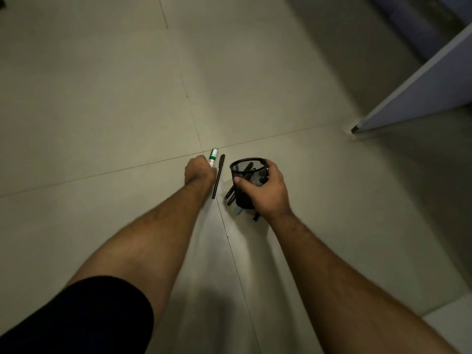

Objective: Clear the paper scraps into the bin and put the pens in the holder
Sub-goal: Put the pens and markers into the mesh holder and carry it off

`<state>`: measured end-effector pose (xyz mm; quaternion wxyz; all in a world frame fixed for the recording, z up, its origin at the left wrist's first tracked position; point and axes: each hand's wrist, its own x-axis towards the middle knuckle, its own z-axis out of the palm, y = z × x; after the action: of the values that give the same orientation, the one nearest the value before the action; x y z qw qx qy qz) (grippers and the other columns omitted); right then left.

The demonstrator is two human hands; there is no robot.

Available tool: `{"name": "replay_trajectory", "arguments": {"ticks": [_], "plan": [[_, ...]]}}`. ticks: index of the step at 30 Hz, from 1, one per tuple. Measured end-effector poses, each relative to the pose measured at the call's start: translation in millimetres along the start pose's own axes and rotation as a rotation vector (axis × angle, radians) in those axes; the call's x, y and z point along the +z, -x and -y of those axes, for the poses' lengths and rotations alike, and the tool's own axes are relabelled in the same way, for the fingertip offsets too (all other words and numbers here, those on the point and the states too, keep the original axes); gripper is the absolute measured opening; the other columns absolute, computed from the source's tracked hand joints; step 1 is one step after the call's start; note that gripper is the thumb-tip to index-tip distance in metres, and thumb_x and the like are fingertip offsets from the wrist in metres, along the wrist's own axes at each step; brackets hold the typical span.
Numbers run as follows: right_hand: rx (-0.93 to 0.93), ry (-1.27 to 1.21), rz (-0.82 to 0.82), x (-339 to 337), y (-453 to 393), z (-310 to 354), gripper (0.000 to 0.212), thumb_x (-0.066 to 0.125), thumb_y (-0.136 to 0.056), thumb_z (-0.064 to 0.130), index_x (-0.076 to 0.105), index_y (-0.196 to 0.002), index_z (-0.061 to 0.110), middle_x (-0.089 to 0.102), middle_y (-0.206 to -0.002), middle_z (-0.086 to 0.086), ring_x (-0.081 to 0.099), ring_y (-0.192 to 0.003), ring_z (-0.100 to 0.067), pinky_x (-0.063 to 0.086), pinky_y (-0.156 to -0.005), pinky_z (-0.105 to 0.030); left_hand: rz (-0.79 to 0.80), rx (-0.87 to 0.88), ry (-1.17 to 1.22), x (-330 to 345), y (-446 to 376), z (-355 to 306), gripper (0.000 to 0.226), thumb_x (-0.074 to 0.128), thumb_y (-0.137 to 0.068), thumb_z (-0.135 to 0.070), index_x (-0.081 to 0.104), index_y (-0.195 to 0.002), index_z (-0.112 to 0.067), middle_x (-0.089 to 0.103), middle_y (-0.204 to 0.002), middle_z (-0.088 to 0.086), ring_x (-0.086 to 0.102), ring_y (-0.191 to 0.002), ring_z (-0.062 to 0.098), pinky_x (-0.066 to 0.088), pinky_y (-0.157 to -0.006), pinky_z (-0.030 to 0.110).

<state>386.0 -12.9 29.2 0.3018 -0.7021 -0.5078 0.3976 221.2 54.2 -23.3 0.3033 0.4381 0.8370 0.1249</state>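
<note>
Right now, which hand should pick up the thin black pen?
Probably left: the left hand, gripping the green marker, lies right beside the black pen. The right hand holds the holder.

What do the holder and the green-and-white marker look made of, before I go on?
The holder looks like black wire mesh, probably metal: light shows through its wall. The marker looks like smooth, glossy plastic, white with a green band, though it is small and dimly lit.

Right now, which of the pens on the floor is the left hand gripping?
The green-and-white marker; the left hand holds its lower end. The slim black pen beside it lies untouched.
</note>
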Motion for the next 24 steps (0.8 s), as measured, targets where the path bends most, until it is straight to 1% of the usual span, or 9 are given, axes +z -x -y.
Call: {"name": "replay_trajectory", "arguments": {"ticks": [2, 5, 8, 10, 14, 18, 19, 22, 24], "plan": [[0.004, -0.001, -0.001, -2, 2, -1, 0.09, 0.079, -0.055, 0.062, 0.048, -0.134, 0.034, 0.056, -0.128, 0.007, 0.057, -0.117, -0.015, 0.053, -0.1, -0.04, -0.023, -0.013, -0.04, 5, 2, 0, 0.018, 0.068, -0.085, -0.019, 0.067, -0.101, -0.009, 0.069, -0.104, 0.014, 0.066, -0.097, 0.033, 0.045, -0.068, 0.031], [0.013, 0.002, -0.011, -8, 4, -2, 0.088, 0.083, -0.059, 0.057, 0.048, -0.136, 0.033, 0.055, -0.129, 0.007, 0.056, -0.118, -0.014, 0.052, -0.102, -0.039, -0.111, -0.045, 0.017, -1, 7, 4, 0.017, 0.07, -0.084, -0.018, 0.068, -0.098, -0.01, 0.07, -0.101, 0.014, 0.066, -0.093, 0.033, 0.047, -0.069, 0.031], [0.025, -0.005, -0.055, -11, 7, -5, 0.086, 0.085, -0.061, 0.053, 0.049, -0.136, 0.031, 0.055, -0.13, 0.006, 0.055, -0.119, -0.014, 0.05, -0.104, -0.038, -0.163, -0.052, 0.25, -19, 13, -4, 0.018, 0.072, -0.079, -0.022, 0.071, -0.094, -0.012, 0.072, -0.096, 0.01, 0.066, -0.091, 0.03, 0.048, -0.072, 0.029], [0.042, -0.022, -0.096, -11, 9, -4, 0.086, 0.086, -0.061, 0.049, 0.049, -0.136, 0.028, 0.055, -0.129, 0.005, 0.056, -0.118, -0.016, 0.049, -0.104, -0.036, -0.155, -0.025, 0.455, -32, 16, -21, 0.016, 0.076, -0.076, -0.022, 0.072, -0.089, -0.013, 0.073, -0.091, 0.007, 0.067, -0.083, 0.024, 0.049, -0.07, 0.025], [0.048, -0.03, -0.132, -11, 10, -2, 0.085, 0.087, -0.063, 0.044, 0.048, -0.136, 0.027, 0.054, -0.129, 0.003, 0.055, -0.118, -0.017, 0.047, -0.102, -0.031, 0.043, 0.093, 0.778, -43, 33, -62, 0.019, 0.081, -0.074, -0.013, 0.072, -0.09, -0.007, 0.07, -0.08, 0.003, 0.061, -0.067, 0.01, 0.045, -0.06, 0.02], [0.065, -0.021, -0.161, -20, 3, 0, 0.087, 0.086, -0.063, 0.04, 0.044, -0.138, 0.026, 0.053, -0.13, 0.002, 0.055, -0.119, -0.019, 0.047, -0.101, -0.032, 0.15, 0.214, 0.866, -41, 59, -91, 0.017, 0.079, -0.077, -0.008, 0.07, -0.091, -0.002, 0.066, -0.073, 0.001, 0.058, -0.053, -0.002, 0.045, -0.053, 0.011], [0.065, -0.026, -0.165, -21, 2, 0, 0.087, 0.085, -0.063, 0.04, 0.044, -0.138, 0.026, 0.054, -0.13, 0.002, 0.056, -0.118, -0.019, 0.048, -0.1, -0.033, 0.194, 0.234, 0.861, -37, 65, -94, 0.016, 0.079, -0.077, -0.006, 0.07, -0.09, -0.002, 0.068, -0.075, 0.001, 0.061, -0.057, -0.001, 0.047, -0.056, 0.012], [0.064, -0.067, -0.197, -24, 3, -2, 0.087, 0.08, -0.057, 0.049, 0.044, -0.134, 0.03, 0.058, -0.125, 0.006, 0.06, -0.112, -0.017, 0.053, -0.096, -0.039, 0.294, 0.288, 0.735, -18, 76, -91, 0.015, 0.082, -0.073, -0.009, 0.071, -0.083, -0.01, 0.072, -0.083, 0.005, 0.067, -0.071, 0.012, 0.056, -0.068, 0.025], [0.065, -0.09, -0.214, -29, 6, -5, 0.087, 0.079, -0.057, 0.051, 0.044, -0.134, 0.032, 0.058, -0.125, 0.007, 0.062, -0.111, -0.015, 0.055, -0.094, -0.04, 0.338, 0.319, 0.691, -12, 79, -85, 0.015, 0.084, -0.071, -0.013, 0.073, -0.081, -0.017, 0.071, -0.085, 0.003, 0.067, -0.072, 0.013, 0.057, -0.069, 0.028]]}}
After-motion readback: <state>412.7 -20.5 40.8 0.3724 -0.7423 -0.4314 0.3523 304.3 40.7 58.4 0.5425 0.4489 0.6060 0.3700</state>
